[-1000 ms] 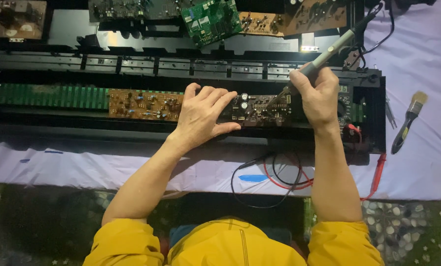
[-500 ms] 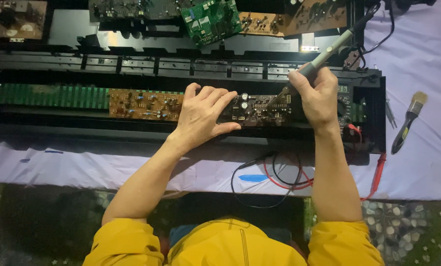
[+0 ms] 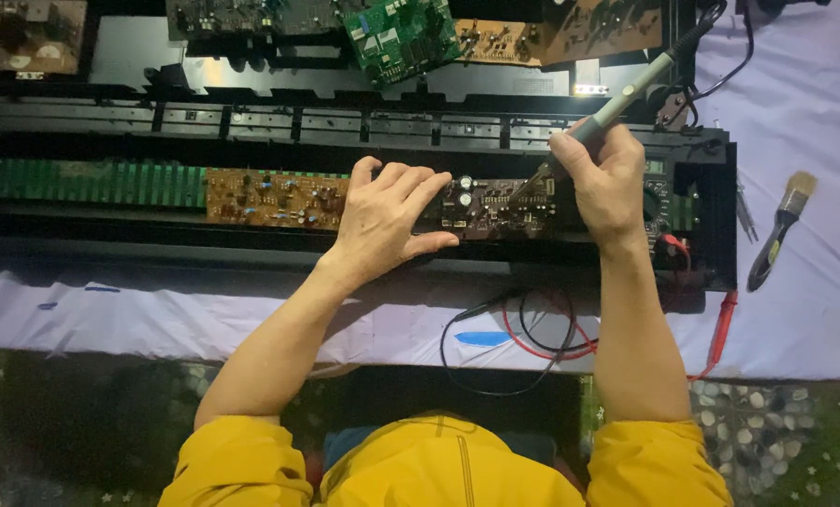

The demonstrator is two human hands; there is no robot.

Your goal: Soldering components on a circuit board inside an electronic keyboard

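Soldering iron, a slim grey wand with a dark cord at its far end, was pinched pen-style in the right hand, fingers closed around the lower grip just above the metal tip. The tip pointed down-left onto a dark circuit board seated in a long black chassis. The iron looked light and stiff, best held by its insulated grip, well clear of the likely hot tip; its trailing cord could tug at it. The left hand lay flat with fingers spread, pressing on the boards where a brown board met the dark one. The boards looked thin and fragile. Red and black probe leads coiled on the desk near the person's yellow sleeves. A paintbrush lay well apart to the right.
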